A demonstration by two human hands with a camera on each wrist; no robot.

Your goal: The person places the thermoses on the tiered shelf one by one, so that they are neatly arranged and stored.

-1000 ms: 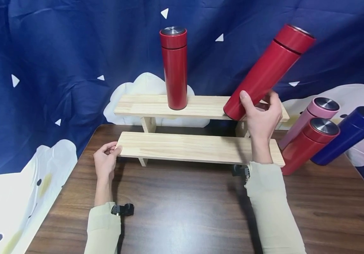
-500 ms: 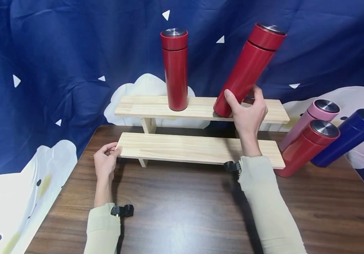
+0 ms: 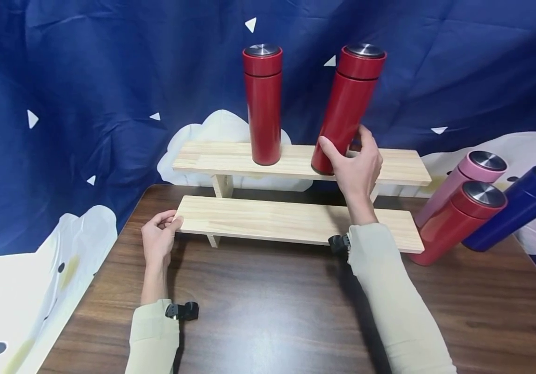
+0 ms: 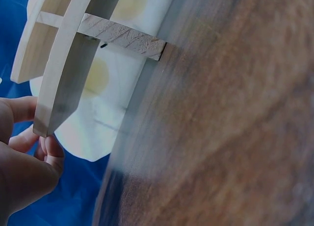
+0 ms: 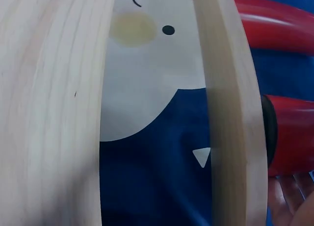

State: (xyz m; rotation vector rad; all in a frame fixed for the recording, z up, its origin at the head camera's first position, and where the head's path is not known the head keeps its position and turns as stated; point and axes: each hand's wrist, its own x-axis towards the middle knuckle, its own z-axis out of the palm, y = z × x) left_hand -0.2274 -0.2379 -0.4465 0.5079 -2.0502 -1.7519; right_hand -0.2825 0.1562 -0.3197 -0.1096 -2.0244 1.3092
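My right hand (image 3: pixel 358 166) grips a red thermos bottle (image 3: pixel 349 106) low on its body, thumb on the left side. The bottle leans slightly to the right, its base right at the front of the upper shelf board (image 3: pixel 305 161). To its left a matching red bottle (image 3: pixel 266 106) stands upright on that board. In the right wrist view the held bottle's dark base (image 5: pixel 269 130) shows beside the board's edge. My left hand (image 3: pixel 159 238) pinches the left end of the lower shelf board (image 3: pixel 291 221) between thumb and fingers; the left wrist view shows the fingers (image 4: pixel 51 152) at the board's corner.
Right of the wooden stand are another red bottle (image 3: pixel 457 223), a pink bottle (image 3: pixel 461 179) and a dark blue bottle (image 3: pixel 518 208), all appearing tilted. The stand is on a brown wooden table (image 3: pixel 258 311). Behind hangs a blue patterned cloth (image 3: pixel 108 78).
My right hand has moved left with the red bottle and turned it from a strong tilt to nearly upright over the upper board. My left hand has kept its pinch on the lower board.
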